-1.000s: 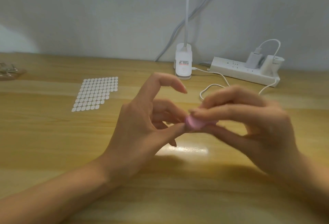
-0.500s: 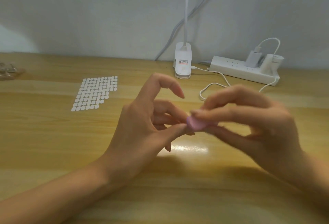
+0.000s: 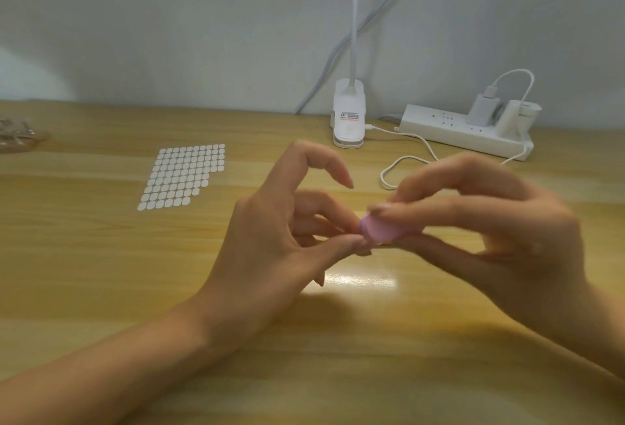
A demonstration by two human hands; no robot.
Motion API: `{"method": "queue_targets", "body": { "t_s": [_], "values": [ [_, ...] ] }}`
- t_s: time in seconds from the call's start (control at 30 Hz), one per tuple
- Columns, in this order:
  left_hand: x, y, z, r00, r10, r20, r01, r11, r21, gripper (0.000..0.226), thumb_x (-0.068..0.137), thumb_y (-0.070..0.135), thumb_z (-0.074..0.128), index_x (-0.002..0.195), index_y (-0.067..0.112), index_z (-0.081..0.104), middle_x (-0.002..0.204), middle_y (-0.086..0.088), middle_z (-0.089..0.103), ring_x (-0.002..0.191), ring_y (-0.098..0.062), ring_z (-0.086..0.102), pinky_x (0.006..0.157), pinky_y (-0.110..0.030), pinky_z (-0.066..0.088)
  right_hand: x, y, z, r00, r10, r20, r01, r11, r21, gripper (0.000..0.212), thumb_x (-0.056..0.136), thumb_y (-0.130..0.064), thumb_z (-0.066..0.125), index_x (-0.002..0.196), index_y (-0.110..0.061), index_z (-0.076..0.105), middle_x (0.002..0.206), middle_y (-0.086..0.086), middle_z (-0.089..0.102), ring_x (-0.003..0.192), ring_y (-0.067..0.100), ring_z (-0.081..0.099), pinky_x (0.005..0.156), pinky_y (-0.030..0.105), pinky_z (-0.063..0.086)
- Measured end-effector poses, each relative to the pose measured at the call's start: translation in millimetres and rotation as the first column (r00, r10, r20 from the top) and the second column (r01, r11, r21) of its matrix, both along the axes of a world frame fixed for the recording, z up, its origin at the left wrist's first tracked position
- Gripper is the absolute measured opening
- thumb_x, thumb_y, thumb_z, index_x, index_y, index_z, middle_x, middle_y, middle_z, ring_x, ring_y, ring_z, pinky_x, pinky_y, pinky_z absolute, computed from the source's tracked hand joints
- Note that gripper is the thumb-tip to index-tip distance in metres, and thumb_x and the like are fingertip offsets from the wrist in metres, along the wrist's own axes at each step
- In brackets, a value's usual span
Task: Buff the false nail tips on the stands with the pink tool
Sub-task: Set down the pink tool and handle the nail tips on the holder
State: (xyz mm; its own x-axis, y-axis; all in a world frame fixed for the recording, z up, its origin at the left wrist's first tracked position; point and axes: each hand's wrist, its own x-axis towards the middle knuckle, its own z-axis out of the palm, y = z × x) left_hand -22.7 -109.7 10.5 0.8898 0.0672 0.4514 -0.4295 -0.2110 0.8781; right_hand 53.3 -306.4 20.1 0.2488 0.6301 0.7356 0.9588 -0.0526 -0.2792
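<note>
Above the middle of the wooden table (image 3: 101, 289), my right hand (image 3: 500, 245) pinches the small pink tool (image 3: 380, 230) between thumb and fingers. The tool's rounded end lies against the thumb tip of my left hand (image 3: 270, 255). My left thumb and middle finger pinch something tiny under the tool, hidden by the fingers; the left index finger arches up. The right hand is motion-blurred. No nail stand is visible.
A sheet of several white round stickers (image 3: 184, 176) lies at the left. A white clip lamp base (image 3: 348, 120) stands at the back, a white power strip (image 3: 466, 130) with plugs and a white cable (image 3: 406, 157) to its right. A clear packet (image 3: 17, 135) lies far left.
The pink tool and right hand have shifted very slightly against the left thumb tip; the left hand has barely moved.
</note>
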Motion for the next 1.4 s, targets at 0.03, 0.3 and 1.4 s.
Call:
{"method": "queue_targets", "body": {
  "t_s": [0.03,0.3,1.4],
  "values": [
    [0,0,0,1.0,-0.001,0.005,0.001,1.0,0.003,0.045,0.078,0.007,0.079,0.102,0.031,0.049,0.077,-0.002,0.076,0.068,-0.019,0.075,0.043,-0.024,0.047,1,0,1,1.0,-0.011,-0.013,0.011,1.0,0.015,0.02,0.088,-0.015,0.072,0.107,-0.01,0.072,0.098,0.006,0.065,0.088,0.019,0.067,0.078,0.031,0.052],
    [14,11,5,0.994,0.065,0.09,-0.065,0.998,-0.005,0.048,0.082,0.014,0.081,0.117,0.023,0.049,0.087,-0.002,0.077,0.094,-0.02,0.075,0.086,-0.036,0.059,-9,3,-7,0.992,0.037,0.118,-0.032,0.999,-0.043,0.013,0.086,-0.016,0.077,0.1,-0.014,0.078,0.095,0.004,0.068,0.082,0.02,0.065,0.076,0.034,0.049],
    [50,-9,0,0.991,0.104,-0.084,-0.043,0.844,0.535,0.068,0.077,0.018,0.075,0.136,0.035,0.047,0.083,0.017,0.069,0.091,-0.002,0.066,0.1,-0.047,0.044,4,9,-26,0.984,0.167,-0.06,-0.174,0.975,-0.141,0.012,0.087,-0.014,0.078,0.098,-0.009,0.08,0.094,0.003,0.07,0.087,0.009,0.063,0.086,0.02,0.046]
  ]
}}
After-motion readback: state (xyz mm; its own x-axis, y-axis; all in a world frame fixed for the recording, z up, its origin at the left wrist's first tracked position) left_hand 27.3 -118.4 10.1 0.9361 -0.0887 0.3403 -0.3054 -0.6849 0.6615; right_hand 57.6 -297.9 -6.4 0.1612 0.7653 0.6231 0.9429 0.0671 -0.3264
